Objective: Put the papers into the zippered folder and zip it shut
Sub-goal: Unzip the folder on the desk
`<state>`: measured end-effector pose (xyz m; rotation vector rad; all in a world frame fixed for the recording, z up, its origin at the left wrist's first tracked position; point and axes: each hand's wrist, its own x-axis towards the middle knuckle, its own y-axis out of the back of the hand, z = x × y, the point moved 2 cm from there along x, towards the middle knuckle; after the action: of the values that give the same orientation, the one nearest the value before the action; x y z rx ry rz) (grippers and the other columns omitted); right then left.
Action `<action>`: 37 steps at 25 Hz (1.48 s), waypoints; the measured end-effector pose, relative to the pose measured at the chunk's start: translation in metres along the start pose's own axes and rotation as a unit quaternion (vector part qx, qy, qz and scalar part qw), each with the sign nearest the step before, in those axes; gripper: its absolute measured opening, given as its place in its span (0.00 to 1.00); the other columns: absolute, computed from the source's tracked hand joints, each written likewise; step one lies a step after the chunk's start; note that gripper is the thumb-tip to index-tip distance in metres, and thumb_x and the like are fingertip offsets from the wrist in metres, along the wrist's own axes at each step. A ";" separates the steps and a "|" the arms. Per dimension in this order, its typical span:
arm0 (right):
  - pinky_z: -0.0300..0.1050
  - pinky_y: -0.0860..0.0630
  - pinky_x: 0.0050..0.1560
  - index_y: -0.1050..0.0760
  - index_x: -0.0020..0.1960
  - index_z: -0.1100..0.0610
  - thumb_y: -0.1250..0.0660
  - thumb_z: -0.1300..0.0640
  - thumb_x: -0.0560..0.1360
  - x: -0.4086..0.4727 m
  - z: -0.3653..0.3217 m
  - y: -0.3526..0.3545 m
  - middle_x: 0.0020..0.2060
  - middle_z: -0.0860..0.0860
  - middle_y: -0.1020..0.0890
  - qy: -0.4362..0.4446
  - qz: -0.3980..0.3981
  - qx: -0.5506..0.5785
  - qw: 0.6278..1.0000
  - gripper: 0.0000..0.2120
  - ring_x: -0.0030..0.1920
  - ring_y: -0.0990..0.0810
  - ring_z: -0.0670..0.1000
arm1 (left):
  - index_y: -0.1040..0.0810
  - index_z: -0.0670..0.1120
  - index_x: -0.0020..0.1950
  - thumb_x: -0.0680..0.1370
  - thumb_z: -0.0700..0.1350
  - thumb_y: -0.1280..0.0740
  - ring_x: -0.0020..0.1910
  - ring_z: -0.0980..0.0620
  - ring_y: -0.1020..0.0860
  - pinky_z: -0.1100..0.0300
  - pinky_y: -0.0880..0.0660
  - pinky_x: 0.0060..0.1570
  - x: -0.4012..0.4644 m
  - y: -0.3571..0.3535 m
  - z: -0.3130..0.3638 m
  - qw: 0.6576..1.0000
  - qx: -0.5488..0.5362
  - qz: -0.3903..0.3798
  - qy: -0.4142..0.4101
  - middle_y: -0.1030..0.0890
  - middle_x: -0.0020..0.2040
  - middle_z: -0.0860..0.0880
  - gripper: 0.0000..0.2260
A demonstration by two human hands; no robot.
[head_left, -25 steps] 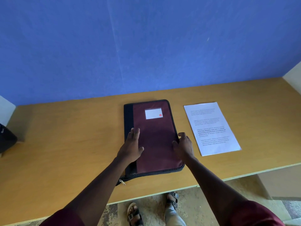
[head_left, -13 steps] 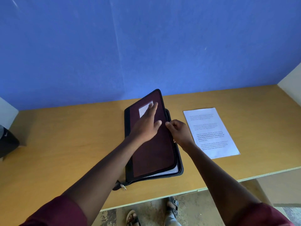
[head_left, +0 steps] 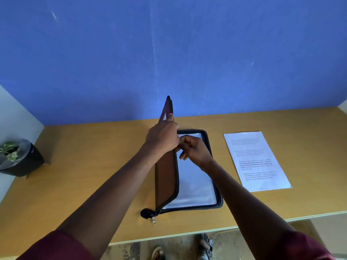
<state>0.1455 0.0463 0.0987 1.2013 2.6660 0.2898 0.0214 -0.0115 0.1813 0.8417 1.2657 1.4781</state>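
The zippered folder (head_left: 187, 171) lies near the front edge of the wooden desk (head_left: 93, 166), with its cover standing almost upright on the spine side and the inside open to view. The left hand (head_left: 163, 136) holds that raised cover, fingers curled round its free edge with one fingertip pointing up along it. The right hand (head_left: 194, 150) hovers over the open half, fingers bent inward close to the left hand; whether they pinch anything I cannot tell. The cover looks like a stiff padded board wrapped in dark red cloth with a black zip band, so it should swing as one piece and want to fall shut if let go. The inside shows a pale, smooth pocket or sheet. The zip pull (head_left: 154, 220) hangs off the near left corner over a bunched black tab. The papers (head_left: 256, 160), white printed sheets, lie flat on the desk just to the right of the folder, not touching it. They will be light, limp and slippery against the wood, best lifted by sliding a fingertip under one long edge or corner and keeping the stack squared. A potted plant (head_left: 16, 156) sits far off at the left.
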 end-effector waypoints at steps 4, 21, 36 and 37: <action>0.42 0.25 0.40 0.20 0.48 0.54 0.34 0.58 0.77 0.006 0.029 -0.007 0.42 0.49 0.15 -0.058 0.021 -0.069 0.996 0.05 0.39 0.18 0.46 | 0.25 0.36 0.59 0.76 0.33 0.38 0.62 0.39 0.27 0.51 0.33 0.37 -0.010 0.005 -0.023 0.990 0.127 -0.047 0.049 0.53 0.80 0.35 0.12; 0.54 0.32 0.70 0.42 0.76 0.56 0.28 0.46 0.72 -0.032 0.151 0.005 0.79 0.52 0.45 -0.156 -0.076 -0.461 0.870 0.39 0.76 0.41 0.55 | 0.54 0.40 0.80 0.76 0.63 0.34 0.72 0.30 0.41 0.41 0.33 0.67 -0.059 -0.085 -0.193 0.961 0.077 -0.020 0.264 0.61 0.80 0.38 0.45; 0.49 0.26 0.63 0.39 0.72 0.57 0.25 0.50 0.71 -0.033 0.146 -0.002 0.76 0.52 0.41 -0.127 -0.058 -0.482 0.865 0.37 0.72 0.36 0.55 | 0.62 0.45 0.81 0.78 0.64 0.37 0.78 0.33 0.50 0.42 0.39 0.74 -0.098 -0.171 -0.251 0.941 -0.071 -0.169 0.286 0.63 0.80 0.41 0.45; 0.49 0.25 0.62 0.39 0.72 0.56 0.25 0.50 0.70 -0.034 0.145 -0.002 0.76 0.51 0.40 -0.125 -0.056 -0.481 0.866 0.36 0.72 0.35 0.55 | 0.62 0.45 0.81 0.78 0.64 0.37 0.78 0.34 0.52 0.42 0.41 0.74 -0.098 -0.174 -0.252 0.939 -0.073 -0.175 0.287 0.64 0.80 0.41 0.46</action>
<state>0.2042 0.0334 -0.0378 0.6709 1.8804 1.1697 -0.1442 -0.1824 -0.0344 0.0592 1.6023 1.5471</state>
